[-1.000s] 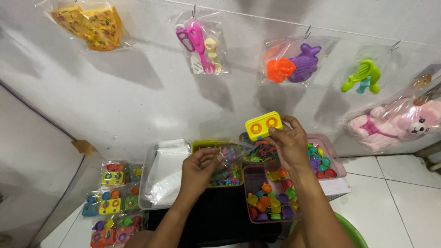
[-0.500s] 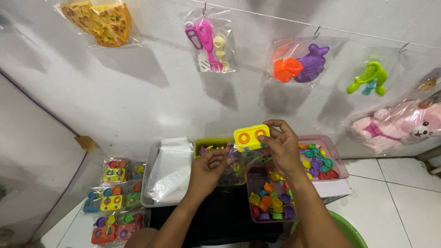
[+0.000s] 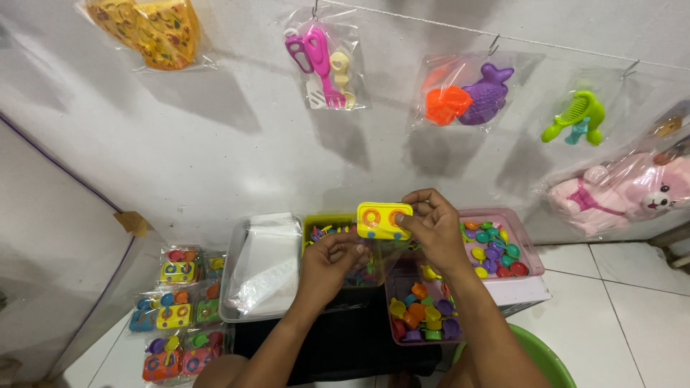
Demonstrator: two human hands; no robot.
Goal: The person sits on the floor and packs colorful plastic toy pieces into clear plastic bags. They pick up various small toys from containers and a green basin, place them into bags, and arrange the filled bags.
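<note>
Pinching a yellow toy stove (image 3: 384,220), right hand (image 3: 431,228) holds its right edge.

The small rectangular plastic toy stove (image 3: 384,220) is bright yellow with two orange rings and pink dots on its face. The shallow plastic tray of toy cups (image 3: 533,253) is pink, its contents green, purple, red, yellow and orange. The square plastic bin of toy pots (image 3: 394,286) is purple, filled with orange, yellow, green and violet pieces. The bagged plush bear (image 3: 618,197) on the wall is pink and white. The round plastic basin (image 3: 550,358) is green.
</note>
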